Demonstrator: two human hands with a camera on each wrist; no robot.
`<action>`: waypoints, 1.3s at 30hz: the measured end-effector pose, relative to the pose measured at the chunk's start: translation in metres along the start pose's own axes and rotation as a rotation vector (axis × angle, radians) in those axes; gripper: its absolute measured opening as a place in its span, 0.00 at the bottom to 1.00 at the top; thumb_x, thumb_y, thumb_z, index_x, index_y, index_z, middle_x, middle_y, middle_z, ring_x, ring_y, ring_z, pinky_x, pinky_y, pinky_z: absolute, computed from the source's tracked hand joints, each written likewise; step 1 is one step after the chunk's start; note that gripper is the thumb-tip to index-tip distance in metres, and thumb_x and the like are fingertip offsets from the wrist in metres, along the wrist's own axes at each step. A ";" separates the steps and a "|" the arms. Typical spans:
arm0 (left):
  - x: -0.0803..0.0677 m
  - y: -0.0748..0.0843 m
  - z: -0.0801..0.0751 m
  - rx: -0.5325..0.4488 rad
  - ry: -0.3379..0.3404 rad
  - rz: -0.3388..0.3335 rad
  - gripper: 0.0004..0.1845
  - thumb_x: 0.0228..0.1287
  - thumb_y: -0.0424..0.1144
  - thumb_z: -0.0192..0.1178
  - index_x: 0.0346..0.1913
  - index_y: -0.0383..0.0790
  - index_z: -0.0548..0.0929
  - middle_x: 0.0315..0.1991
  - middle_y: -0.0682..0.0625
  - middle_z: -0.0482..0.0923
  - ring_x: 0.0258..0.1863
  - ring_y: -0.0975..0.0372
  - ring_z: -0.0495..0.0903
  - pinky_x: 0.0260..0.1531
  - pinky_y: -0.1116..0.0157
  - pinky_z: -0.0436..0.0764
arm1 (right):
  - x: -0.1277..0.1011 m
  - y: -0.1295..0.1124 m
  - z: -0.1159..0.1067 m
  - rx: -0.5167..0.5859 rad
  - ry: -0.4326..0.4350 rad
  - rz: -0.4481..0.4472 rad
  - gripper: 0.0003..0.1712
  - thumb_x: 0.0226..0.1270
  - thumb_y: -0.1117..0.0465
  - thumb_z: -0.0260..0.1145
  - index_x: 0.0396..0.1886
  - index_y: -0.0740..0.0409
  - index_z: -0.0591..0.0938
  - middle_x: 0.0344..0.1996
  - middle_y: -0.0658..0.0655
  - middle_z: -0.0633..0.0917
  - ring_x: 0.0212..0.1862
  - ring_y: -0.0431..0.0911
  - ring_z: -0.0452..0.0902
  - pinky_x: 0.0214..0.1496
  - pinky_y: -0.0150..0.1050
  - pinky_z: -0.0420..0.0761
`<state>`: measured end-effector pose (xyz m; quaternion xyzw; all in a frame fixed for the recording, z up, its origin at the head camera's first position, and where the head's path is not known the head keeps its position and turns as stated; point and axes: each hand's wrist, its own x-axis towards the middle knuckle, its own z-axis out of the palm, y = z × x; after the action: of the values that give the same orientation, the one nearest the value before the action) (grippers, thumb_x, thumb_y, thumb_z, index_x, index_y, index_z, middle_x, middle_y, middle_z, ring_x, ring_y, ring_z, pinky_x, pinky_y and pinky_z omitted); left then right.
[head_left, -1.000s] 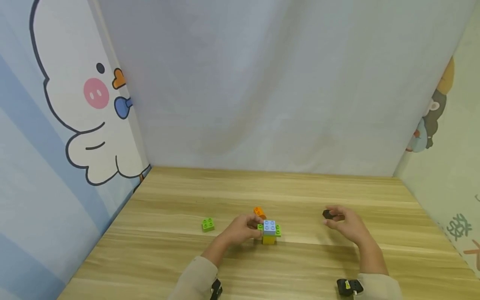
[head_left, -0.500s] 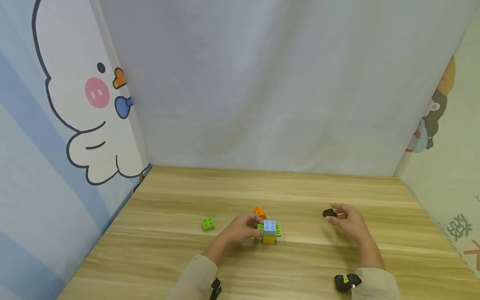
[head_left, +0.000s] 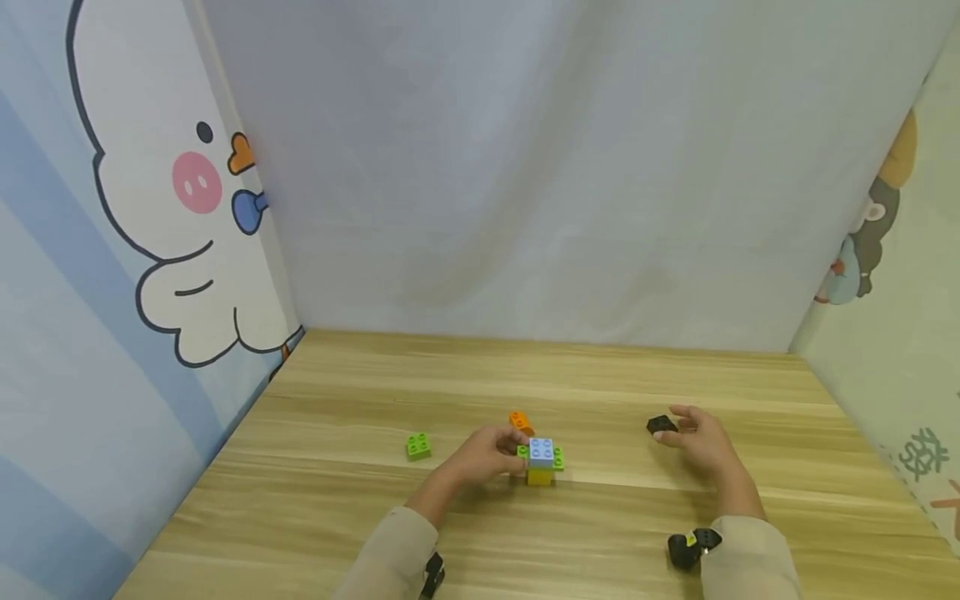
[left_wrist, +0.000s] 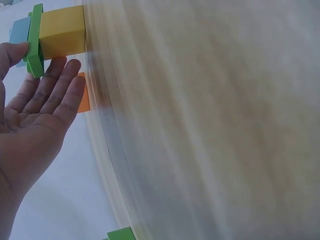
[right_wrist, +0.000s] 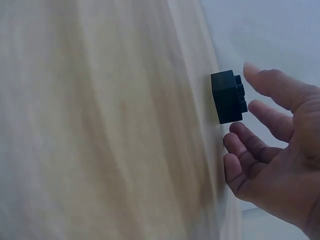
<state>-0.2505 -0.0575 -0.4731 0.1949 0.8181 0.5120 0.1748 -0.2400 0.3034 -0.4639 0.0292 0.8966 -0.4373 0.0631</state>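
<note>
A small stack stands mid-table: a yellow brick [head_left: 537, 477] below, a green plate [head_left: 557, 457] across it, a light blue brick [head_left: 541, 450] on top. My left hand [head_left: 510, 455] lies flat against the stack's left side. In the left wrist view its straight fingers [left_wrist: 52, 90] and thumb touch the green plate [left_wrist: 35, 42] beside the yellow brick [left_wrist: 62, 31]. A black brick [head_left: 661, 426] sits on the table to the right. My right hand [head_left: 686, 433] hovers just right of it with fingers spread. In the right wrist view the fingers [right_wrist: 250, 142] stay apart from the black brick [right_wrist: 228, 96].
An orange brick [head_left: 520, 421] lies just behind the stack, and a lone green brick [head_left: 417, 446] sits to the left. The wooden table [head_left: 525, 375] is walled by a grey cloth at the back and printed panels on both sides.
My right hand pinched the black brick a second ago; now the brick rests on the table and the fingers have let go and spread. The left hand has stayed on the stack.
</note>
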 end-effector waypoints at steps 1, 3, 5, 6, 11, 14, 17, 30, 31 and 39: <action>0.000 0.000 0.000 0.001 -0.001 0.002 0.18 0.62 0.29 0.67 0.54 0.29 0.82 0.47 0.42 0.83 0.48 0.54 0.82 0.49 0.57 0.83 | 0.001 0.001 0.000 -0.006 -0.006 0.000 0.40 0.76 0.59 0.64 0.76 0.76 0.59 0.70 0.85 0.62 0.71 0.77 0.60 0.70 0.70 0.65; 0.001 -0.001 -0.001 0.002 -0.001 0.007 0.18 0.62 0.29 0.67 0.54 0.29 0.82 0.47 0.42 0.83 0.48 0.54 0.82 0.49 0.57 0.83 | 0.003 0.003 0.000 -0.008 -0.018 0.001 0.40 0.75 0.59 0.65 0.75 0.77 0.60 0.69 0.85 0.64 0.70 0.78 0.62 0.69 0.69 0.67; 0.001 -0.001 -0.001 -0.001 -0.003 0.016 0.18 0.61 0.28 0.67 0.54 0.28 0.82 0.47 0.41 0.84 0.48 0.54 0.82 0.49 0.58 0.84 | 0.005 0.004 -0.001 -0.022 -0.027 0.000 0.39 0.74 0.60 0.65 0.74 0.78 0.61 0.67 0.85 0.66 0.68 0.78 0.64 0.67 0.69 0.69; 0.001 -0.001 -0.001 -0.003 -0.005 0.020 0.18 0.61 0.28 0.67 0.54 0.28 0.82 0.47 0.41 0.84 0.48 0.54 0.82 0.48 0.58 0.84 | 0.006 0.004 -0.001 -0.033 -0.028 0.000 0.38 0.74 0.61 0.66 0.73 0.79 0.62 0.66 0.85 0.68 0.66 0.78 0.66 0.66 0.69 0.70; 0.001 0.000 -0.002 -0.003 -0.008 0.011 0.18 0.61 0.29 0.67 0.54 0.28 0.82 0.47 0.41 0.84 0.48 0.54 0.82 0.49 0.58 0.84 | 0.011 0.005 -0.002 -0.061 -0.030 0.014 0.37 0.71 0.62 0.68 0.69 0.82 0.66 0.62 0.85 0.71 0.63 0.76 0.68 0.65 0.68 0.70; 0.002 0.001 -0.003 0.001 -0.004 0.005 0.18 0.62 0.29 0.67 0.54 0.29 0.82 0.48 0.42 0.84 0.48 0.54 0.82 0.50 0.57 0.83 | 0.013 0.004 -0.003 -0.069 -0.028 0.014 0.36 0.70 0.62 0.67 0.67 0.83 0.67 0.60 0.85 0.72 0.62 0.75 0.70 0.64 0.67 0.71; 0.002 0.001 -0.003 0.001 -0.005 0.008 0.17 0.62 0.29 0.67 0.54 0.29 0.82 0.48 0.41 0.84 0.48 0.54 0.82 0.50 0.57 0.83 | 0.013 0.003 -0.003 -0.073 -0.032 0.013 0.35 0.69 0.63 0.67 0.66 0.83 0.67 0.59 0.84 0.73 0.61 0.74 0.71 0.64 0.66 0.72; 0.000 -0.001 0.000 -0.009 -0.018 0.020 0.17 0.61 0.28 0.67 0.53 0.28 0.82 0.47 0.41 0.84 0.47 0.55 0.82 0.47 0.60 0.83 | 0.004 -0.007 -0.007 -0.081 0.011 -0.013 0.34 0.72 0.59 0.66 0.65 0.81 0.70 0.60 0.83 0.74 0.60 0.73 0.72 0.59 0.63 0.76; 0.001 -0.001 0.000 -0.004 -0.017 0.019 0.17 0.61 0.29 0.67 0.53 0.29 0.82 0.47 0.41 0.84 0.47 0.55 0.82 0.48 0.59 0.83 | 0.004 -0.008 -0.008 -0.087 0.016 -0.018 0.35 0.72 0.59 0.66 0.66 0.82 0.69 0.60 0.84 0.74 0.61 0.74 0.72 0.60 0.64 0.76; 0.003 -0.002 -0.002 -0.006 -0.020 0.014 0.17 0.59 0.28 0.67 0.52 0.29 0.82 0.47 0.41 0.85 0.47 0.55 0.82 0.48 0.60 0.83 | 0.006 -0.014 -0.013 -0.121 0.048 -0.028 0.35 0.71 0.58 0.68 0.66 0.82 0.70 0.58 0.83 0.74 0.58 0.74 0.73 0.57 0.64 0.77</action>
<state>-0.2540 -0.0586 -0.4741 0.2053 0.8134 0.5135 0.1801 -0.2483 0.3047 -0.4460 0.0234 0.9231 -0.3821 0.0371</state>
